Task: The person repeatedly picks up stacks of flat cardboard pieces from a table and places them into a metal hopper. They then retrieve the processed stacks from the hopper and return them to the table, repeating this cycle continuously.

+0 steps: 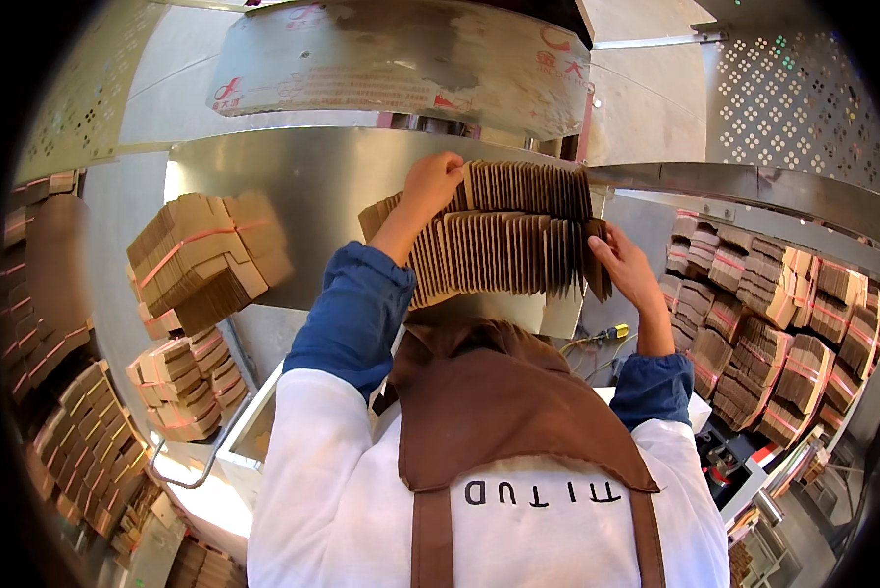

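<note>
A long row of folded brown cardboard pieces stands on edge, closely packed like a fan, on the metal table in front of me. My left hand is at the row's far left part, its fingers curled and pressed against the cardboard; its palm side is hidden. At the right end, my right hand grips the last pieces, thumb on the near face and fingers behind. To the left on the same table lies a bundle of flat cardboard tied with a pink strap.
The shiny metal table ends at a metal machine panel at the back. Strapped cardboard stacks fill the right side, and more stacks stand at the left. A metal rail runs along the right. A yellow-black connector lies below the right hand.
</note>
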The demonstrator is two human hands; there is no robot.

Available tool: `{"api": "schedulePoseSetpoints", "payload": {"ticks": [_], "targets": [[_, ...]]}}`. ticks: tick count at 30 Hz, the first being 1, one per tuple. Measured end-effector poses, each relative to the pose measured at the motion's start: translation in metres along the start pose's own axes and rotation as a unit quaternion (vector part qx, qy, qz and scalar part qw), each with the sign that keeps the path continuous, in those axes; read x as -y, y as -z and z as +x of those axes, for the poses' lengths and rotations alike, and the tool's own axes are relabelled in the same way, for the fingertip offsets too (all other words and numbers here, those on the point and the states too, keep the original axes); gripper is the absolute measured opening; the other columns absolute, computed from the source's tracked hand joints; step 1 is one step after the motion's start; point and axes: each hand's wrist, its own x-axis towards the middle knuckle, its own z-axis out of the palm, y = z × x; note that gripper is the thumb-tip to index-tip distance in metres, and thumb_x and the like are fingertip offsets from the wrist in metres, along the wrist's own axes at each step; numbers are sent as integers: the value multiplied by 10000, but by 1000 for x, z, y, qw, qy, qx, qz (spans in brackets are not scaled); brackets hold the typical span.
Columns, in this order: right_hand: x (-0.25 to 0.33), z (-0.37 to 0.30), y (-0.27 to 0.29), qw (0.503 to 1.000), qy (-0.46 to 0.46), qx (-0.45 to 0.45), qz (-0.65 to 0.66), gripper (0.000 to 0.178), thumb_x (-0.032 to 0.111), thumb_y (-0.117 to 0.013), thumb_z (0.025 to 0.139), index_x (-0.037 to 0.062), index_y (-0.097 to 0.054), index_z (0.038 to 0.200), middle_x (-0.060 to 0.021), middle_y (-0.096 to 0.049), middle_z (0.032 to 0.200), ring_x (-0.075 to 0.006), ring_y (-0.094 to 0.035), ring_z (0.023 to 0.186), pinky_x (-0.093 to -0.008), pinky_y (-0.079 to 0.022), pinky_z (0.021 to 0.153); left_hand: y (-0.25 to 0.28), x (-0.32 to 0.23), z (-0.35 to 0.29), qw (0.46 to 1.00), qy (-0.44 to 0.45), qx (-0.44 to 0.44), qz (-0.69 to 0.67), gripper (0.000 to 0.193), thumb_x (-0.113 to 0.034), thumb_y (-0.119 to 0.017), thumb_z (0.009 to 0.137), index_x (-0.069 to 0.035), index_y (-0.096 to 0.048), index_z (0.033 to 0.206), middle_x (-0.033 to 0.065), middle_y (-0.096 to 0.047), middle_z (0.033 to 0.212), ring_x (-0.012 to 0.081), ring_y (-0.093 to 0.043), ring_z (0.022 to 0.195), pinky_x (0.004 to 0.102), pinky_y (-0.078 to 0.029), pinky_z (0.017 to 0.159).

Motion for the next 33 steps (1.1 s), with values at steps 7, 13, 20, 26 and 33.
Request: {"api": "schedulePoseSetpoints", "payload": {"ticks": [7,13,20,26,33], "targets": [[-7,-1,0,999,7,-12,29,639,403,-603,928,-22,-441,1377,-255,-595,1237,-273,-614,1118,-337,-471,931,-3,-5,21,997,59,53,13,209,-214,-693,775,-20,-677,853,143,-687,755,281,-670,722,391,-526,688],[3,0,2,1000,14,-11,18,593,409,-565,952,-15,-469,1356,-241,-617,1203,-271,-617,1103,-333,-471,928,-8,-3,23,984,123,112,-57,173,-182,-698,735,-14,-663,752,98,-653,591,199,-650,557,335,-514,597],[4,11,4,998,43,-34,-6,581,446,-509,971,-20,-506,1318,-235,-633,1174,-290,-612,1112,-338,-459,936,17,-28,-27,984,135,35,-107,148,-142,-662,749,2,-649,780,90,-649,615,174,-638,549,315,-502,576],[-10,21,2,998,35,0,53,597,486,-445,980,-12,-521,1301,-232,-611,1210,-340,-570,1172,-349,-420,984,55,-29,-88,974,149,-96,-138,155,-121,-655,772,20,-632,831,78,-621,651,147,-597,594,289,-473,606],[42,57,-11,953,268,-25,-135,478,393,-545,943,33,-568,1257,-205,-599,1221,-375,-539,1162,-405,-426,977,59,11,-113,983,123,-114,-80,106,-91,-646,816,2,-614,854,-11,-570,730,81,-493,674,240,-409,636]]}}
